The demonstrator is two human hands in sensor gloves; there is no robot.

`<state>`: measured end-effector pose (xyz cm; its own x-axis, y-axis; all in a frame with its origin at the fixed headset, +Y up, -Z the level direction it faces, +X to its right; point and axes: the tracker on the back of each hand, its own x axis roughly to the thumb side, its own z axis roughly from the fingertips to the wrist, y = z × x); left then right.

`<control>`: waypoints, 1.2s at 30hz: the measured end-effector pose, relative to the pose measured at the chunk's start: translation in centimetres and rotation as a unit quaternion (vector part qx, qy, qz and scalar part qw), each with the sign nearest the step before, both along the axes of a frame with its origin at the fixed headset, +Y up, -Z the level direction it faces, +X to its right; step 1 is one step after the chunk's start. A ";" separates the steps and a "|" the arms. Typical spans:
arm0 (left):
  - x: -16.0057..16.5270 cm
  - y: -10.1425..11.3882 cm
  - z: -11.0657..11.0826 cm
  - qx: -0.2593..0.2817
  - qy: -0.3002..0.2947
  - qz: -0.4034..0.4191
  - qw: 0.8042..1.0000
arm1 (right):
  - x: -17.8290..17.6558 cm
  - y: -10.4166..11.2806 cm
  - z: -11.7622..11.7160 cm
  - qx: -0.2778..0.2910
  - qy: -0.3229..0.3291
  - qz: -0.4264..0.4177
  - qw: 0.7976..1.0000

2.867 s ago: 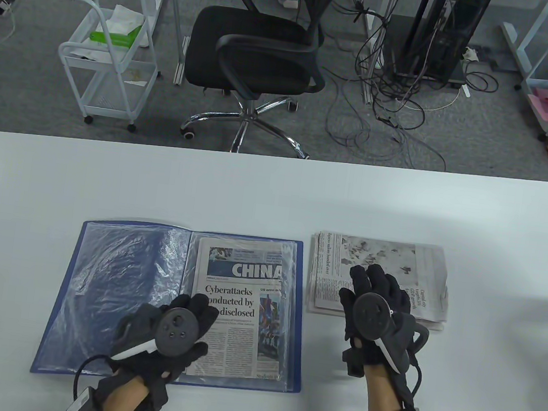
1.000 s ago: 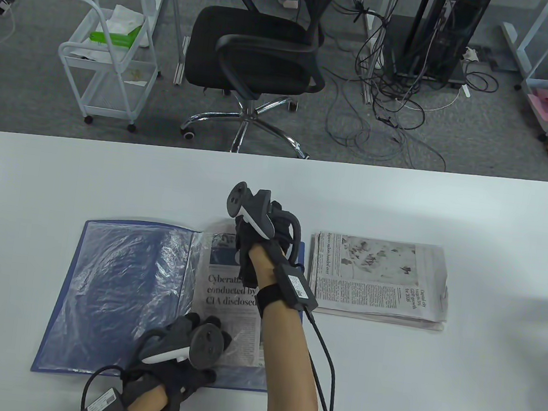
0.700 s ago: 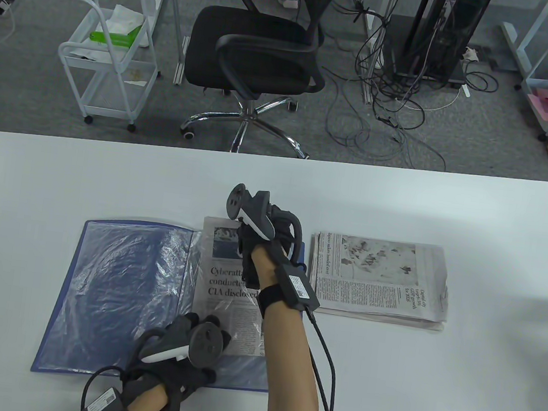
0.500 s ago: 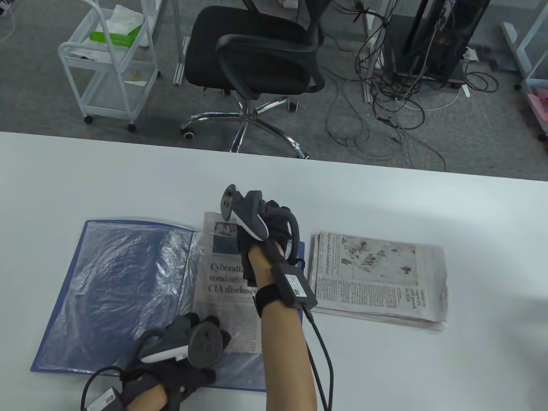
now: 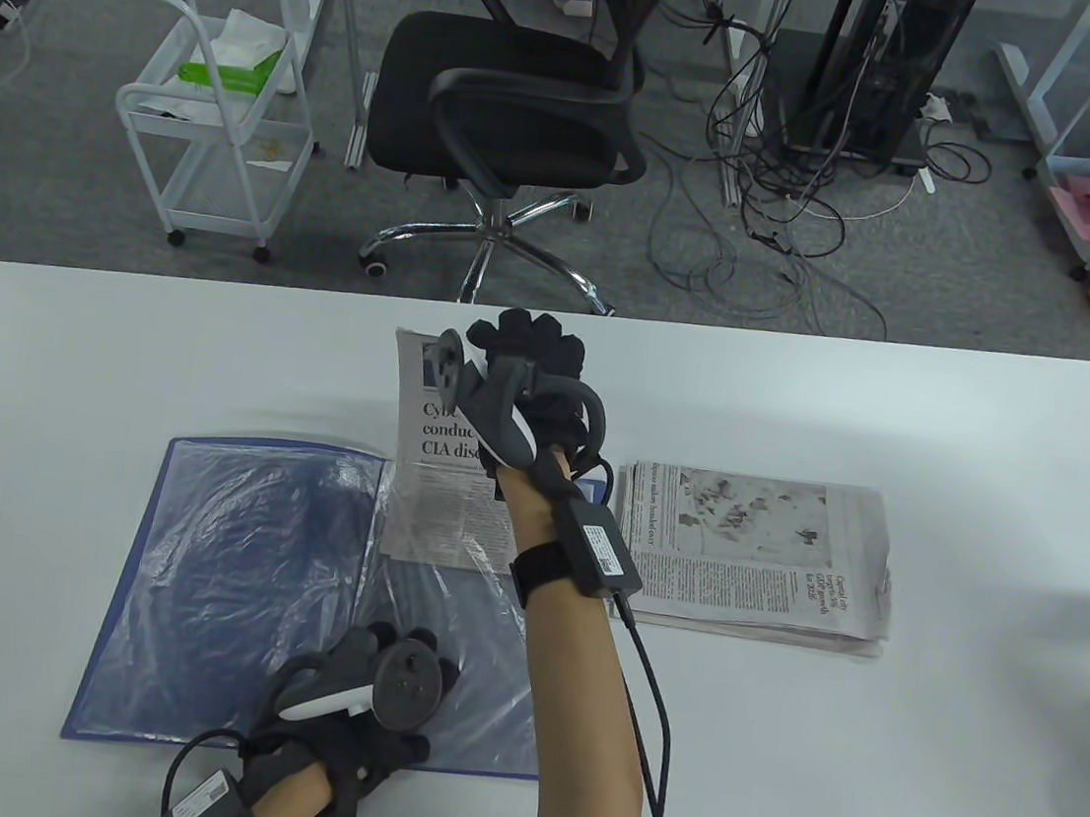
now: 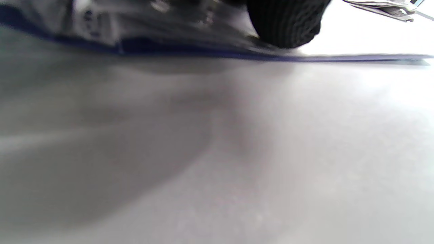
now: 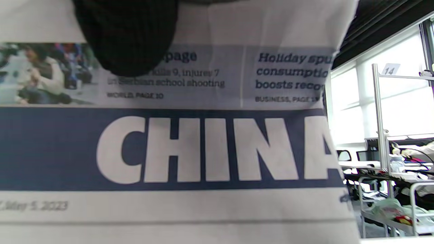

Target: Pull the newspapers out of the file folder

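An open blue file folder [image 5: 215, 587] with clear plastic sleeves lies on the white table [image 5: 861, 745]. My right hand [image 5: 532, 352] grips the top edge of a folded "CHINA" newspaper [image 5: 433, 474] and holds it raised, most of it drawn out past the folder's far edge, its lower end still at the sleeve mouth. The right wrist view shows the masthead [image 7: 210, 149] close up with a gloved finger [image 7: 125, 37] on it. My left hand [image 5: 372, 685] presses flat on the folder's near right page; its fingertip [image 6: 284, 23] rests on the folder edge [image 6: 339, 58].
A stack of folded newspapers [image 5: 755, 554] lies on the table right of the folder. A black office chair [image 5: 512, 107], a white wire cart [image 5: 214, 110] and cables stand on the floor beyond the table's far edge.
My right hand left the stack, reached to the folder's top edge, gripped the "CHINA" newspaper and pulled it away from me, out of the sleeve. My left hand stayed pressing the folder.
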<state>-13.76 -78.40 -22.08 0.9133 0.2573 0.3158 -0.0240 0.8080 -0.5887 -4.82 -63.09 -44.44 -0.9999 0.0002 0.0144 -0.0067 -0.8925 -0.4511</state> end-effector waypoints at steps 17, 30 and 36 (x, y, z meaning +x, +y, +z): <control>0.0 -0.1 -0.1 -0.004 0.005 0.004 1.000 | 8.9 11.4 6.2 0.043 0.035 -0.171 0.984; 0.0 0.0 -0.1 -0.004 0.006 0.005 1.000 | 22.0 7.2 7.0 -0.025 -0.068 -0.321 0.944; -0.1 -0.1 -0.1 -0.008 0.010 0.011 1.000 | 28.0 1.4 6.7 -0.084 -0.148 -0.347 0.922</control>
<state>-13.82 -78.48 -22.16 0.9135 0.2822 0.2931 -0.0541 0.7981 -0.6001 23.15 -61.71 -37.79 -0.7176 0.6197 -0.3179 -0.5018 -0.7765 -0.3811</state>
